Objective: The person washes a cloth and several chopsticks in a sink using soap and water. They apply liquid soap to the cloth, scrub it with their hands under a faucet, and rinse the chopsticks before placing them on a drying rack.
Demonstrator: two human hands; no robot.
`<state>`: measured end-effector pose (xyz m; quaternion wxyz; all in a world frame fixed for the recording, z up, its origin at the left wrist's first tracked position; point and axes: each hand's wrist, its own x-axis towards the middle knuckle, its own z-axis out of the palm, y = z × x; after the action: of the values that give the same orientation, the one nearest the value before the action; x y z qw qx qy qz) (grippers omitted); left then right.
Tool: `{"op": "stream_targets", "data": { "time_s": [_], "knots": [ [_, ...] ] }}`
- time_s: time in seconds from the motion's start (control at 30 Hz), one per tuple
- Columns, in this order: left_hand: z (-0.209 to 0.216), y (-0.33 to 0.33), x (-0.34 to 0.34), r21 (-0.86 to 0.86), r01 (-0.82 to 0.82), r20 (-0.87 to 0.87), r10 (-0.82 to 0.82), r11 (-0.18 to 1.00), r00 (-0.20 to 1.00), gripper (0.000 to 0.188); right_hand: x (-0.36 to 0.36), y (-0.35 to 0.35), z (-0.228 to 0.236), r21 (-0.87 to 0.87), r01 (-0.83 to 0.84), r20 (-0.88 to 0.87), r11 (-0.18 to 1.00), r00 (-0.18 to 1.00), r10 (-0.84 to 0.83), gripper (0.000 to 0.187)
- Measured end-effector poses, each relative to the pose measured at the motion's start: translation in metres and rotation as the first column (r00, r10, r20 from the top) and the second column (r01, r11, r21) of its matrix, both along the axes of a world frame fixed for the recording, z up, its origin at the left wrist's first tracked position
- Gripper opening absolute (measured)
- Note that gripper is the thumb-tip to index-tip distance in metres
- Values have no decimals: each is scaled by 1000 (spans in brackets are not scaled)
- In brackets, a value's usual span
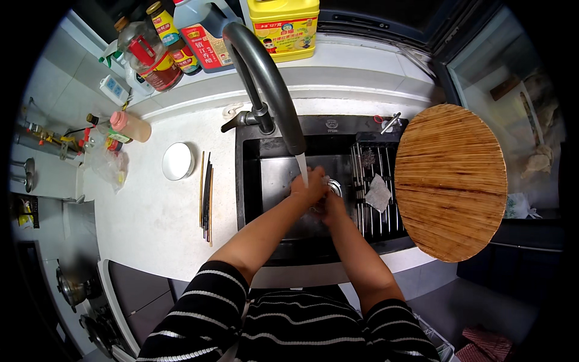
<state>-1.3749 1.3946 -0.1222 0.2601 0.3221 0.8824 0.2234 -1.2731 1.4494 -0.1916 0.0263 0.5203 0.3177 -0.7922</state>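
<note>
Both hands are together low in the black sink [248, 199], under a stream of water [303, 168] from the dark curved faucet [265, 66]. My left hand [310, 186] has its fingers curled, and the water falls onto it. Close against it on the right, my right hand [332, 208] is also curled. What they hold, if anything, is too small and covered to name. A round shiny metal drain [334, 187] shows partly beside the fingers.
A rack [379, 222] with a grey cloth [378, 193] covers the sink's right side. Further right is a round wooden board [452, 181]. Left on the counter are several chopsticks [207, 199] and a white bowl [178, 161]. Bottles and a yellow jug [284, 30] line the ledge.
</note>
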Motion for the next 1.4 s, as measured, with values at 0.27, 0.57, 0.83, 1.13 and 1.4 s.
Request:
{"op": "stream_targets", "data": {
  "time_s": [0.27,0.57,0.83,1.13,1.4],
  "knots": [
    [-44,-11,-23,-186,-790,980,163,584,-110,30,-10,-9,45,169,-38,35,985,999,33,48],
    [-21,-34,11,-96,153,-305,-175,984,936,25,-22,-19,39,-333,-29,-411,942,904,-117,55],
    [-25,10,-24,-151,653,-464,-636,743,617,19,-35,-2,53,-449,249,-314,858,856,-412,44],
    [-23,-6,7,121,668,-461,-555,734,693,18,-13,9,34,-410,262,-345,873,842,-415,29],
    [11,-96,10,378,-28,363,-120,926,924,25,-25,-7,17,282,-281,-37,917,952,303,30]
  ]
}}
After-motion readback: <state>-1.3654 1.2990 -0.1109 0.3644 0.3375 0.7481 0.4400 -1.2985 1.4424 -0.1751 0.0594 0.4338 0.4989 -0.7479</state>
